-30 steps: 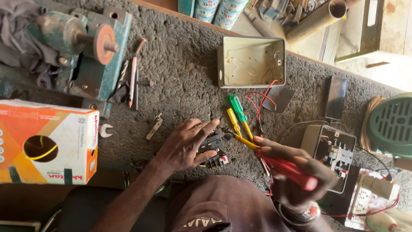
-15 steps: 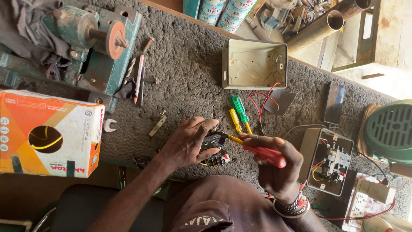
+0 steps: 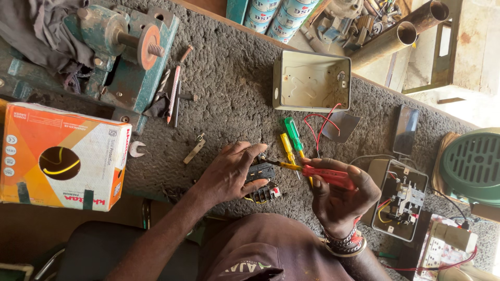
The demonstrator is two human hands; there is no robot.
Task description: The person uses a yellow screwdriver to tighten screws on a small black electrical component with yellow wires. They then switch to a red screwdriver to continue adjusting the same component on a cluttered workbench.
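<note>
My left hand presses down on a small dark electrical component with terminals that rests on the grey carpet-like bench top. My right hand grips a red-handled screwdriver; its yellow shaft points left, with the tip at the component's top edge. A green screwdriver and a yellow screwdriver lie on the bench just beyond the hands.
An empty metal wall box with red wires sits behind. A wired switch box, a phone and a green fan grille are on the right. An orange-and-white wire carton, a bench grinder and a spanner lie left.
My right hand has turned, bringing the red-handled screwdriver's tip left onto the component. My left hand stays on the component. The view has drifted slightly.
</note>
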